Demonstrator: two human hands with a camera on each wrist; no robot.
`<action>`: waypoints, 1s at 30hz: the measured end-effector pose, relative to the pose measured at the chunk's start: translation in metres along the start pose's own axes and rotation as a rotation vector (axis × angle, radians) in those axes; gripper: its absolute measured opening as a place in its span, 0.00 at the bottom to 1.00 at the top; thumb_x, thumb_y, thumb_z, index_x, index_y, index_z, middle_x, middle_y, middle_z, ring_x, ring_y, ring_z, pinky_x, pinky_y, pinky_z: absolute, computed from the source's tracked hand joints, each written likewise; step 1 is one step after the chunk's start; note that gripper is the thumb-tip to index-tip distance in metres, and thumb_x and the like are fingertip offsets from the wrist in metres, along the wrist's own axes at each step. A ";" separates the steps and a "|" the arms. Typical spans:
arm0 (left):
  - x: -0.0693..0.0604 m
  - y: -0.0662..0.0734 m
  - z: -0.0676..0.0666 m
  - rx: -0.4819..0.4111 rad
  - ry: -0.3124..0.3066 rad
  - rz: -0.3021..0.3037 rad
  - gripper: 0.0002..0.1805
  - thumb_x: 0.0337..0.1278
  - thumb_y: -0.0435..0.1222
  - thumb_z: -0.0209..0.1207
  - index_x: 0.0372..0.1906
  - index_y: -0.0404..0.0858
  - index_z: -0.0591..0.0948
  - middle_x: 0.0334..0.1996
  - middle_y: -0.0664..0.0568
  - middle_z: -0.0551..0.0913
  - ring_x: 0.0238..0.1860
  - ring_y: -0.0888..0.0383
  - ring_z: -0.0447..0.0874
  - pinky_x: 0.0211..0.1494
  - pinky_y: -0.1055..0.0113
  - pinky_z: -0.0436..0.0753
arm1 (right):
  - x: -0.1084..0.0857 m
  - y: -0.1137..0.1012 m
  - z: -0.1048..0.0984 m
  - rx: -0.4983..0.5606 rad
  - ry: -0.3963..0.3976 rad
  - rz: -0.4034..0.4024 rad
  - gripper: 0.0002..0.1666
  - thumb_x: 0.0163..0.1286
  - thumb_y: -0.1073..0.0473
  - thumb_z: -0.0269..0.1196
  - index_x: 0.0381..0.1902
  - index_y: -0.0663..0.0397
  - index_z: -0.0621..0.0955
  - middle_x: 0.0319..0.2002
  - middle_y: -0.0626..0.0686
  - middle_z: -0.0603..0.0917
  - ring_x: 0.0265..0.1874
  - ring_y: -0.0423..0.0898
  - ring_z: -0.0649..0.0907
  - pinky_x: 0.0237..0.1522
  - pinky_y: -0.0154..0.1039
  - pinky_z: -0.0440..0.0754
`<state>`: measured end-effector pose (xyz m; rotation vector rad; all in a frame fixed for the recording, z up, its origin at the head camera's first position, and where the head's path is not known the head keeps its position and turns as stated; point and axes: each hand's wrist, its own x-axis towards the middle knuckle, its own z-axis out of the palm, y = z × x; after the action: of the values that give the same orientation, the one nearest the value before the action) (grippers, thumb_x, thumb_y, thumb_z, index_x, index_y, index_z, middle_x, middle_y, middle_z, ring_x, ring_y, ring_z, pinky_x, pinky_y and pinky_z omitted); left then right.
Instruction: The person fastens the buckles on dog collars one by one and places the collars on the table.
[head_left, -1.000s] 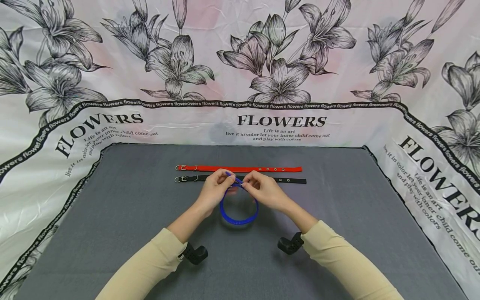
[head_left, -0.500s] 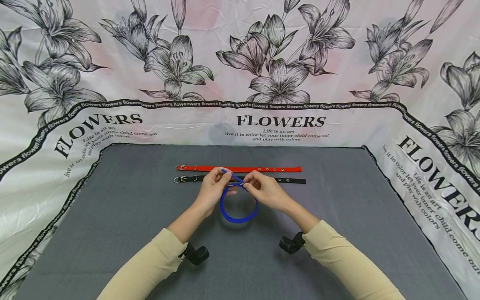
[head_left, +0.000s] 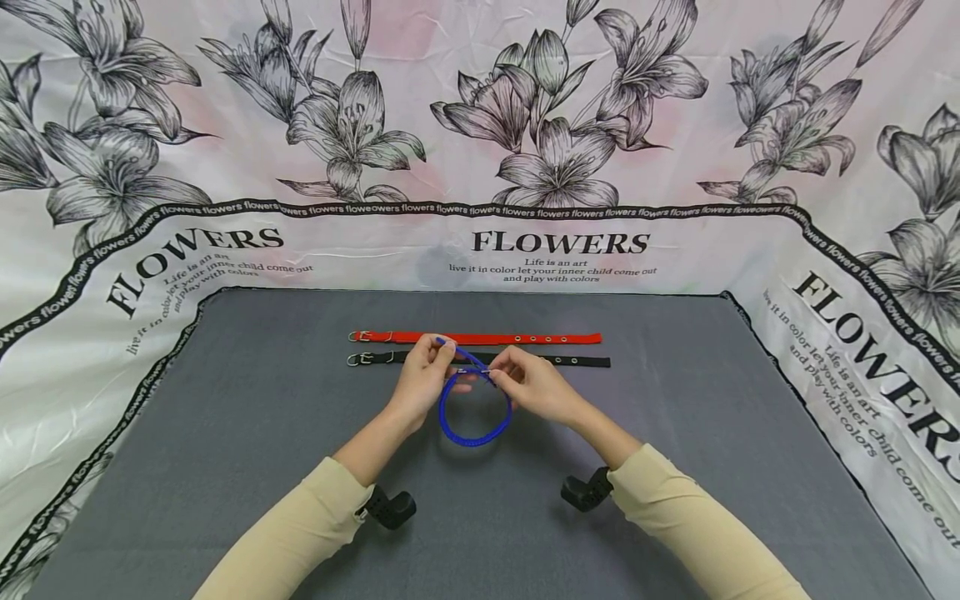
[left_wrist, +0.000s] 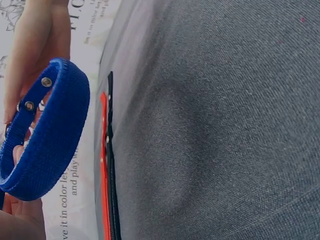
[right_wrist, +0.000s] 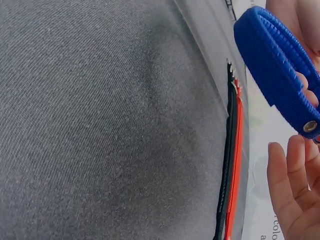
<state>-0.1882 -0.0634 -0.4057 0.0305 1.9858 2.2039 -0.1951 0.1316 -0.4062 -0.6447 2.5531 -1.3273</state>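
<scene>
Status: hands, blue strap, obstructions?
Left hand and right hand pinch blue strap. Strap looped, off table. Red strap, black strap lie beyond, seemingly not in the way.

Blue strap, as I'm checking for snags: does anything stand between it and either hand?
Nothing visible does: the left hand and right hand both grip the blue strap directly. The red strap and black strap lie beyond it.

Sleeves (head_left: 292, 527): pale beige, plain | wrist cameras (head_left: 393, 507): black, chunky | left hand (head_left: 419, 379): bare | right hand (head_left: 540, 387): bare
</scene>
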 end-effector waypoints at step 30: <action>-0.002 -0.001 0.001 0.027 -0.027 0.010 0.13 0.68 0.38 0.48 0.50 0.35 0.68 0.43 0.41 0.77 0.38 0.45 0.84 0.37 0.59 0.83 | 0.003 -0.007 0.001 0.014 -0.043 -0.055 0.09 0.69 0.56 0.55 0.43 0.54 0.73 0.28 0.52 0.78 0.21 0.54 0.80 0.21 0.40 0.77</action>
<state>-0.1863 -0.0620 -0.4064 0.0729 2.0059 2.1705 -0.1954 0.1260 -0.4013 -0.7376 2.5072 -1.3328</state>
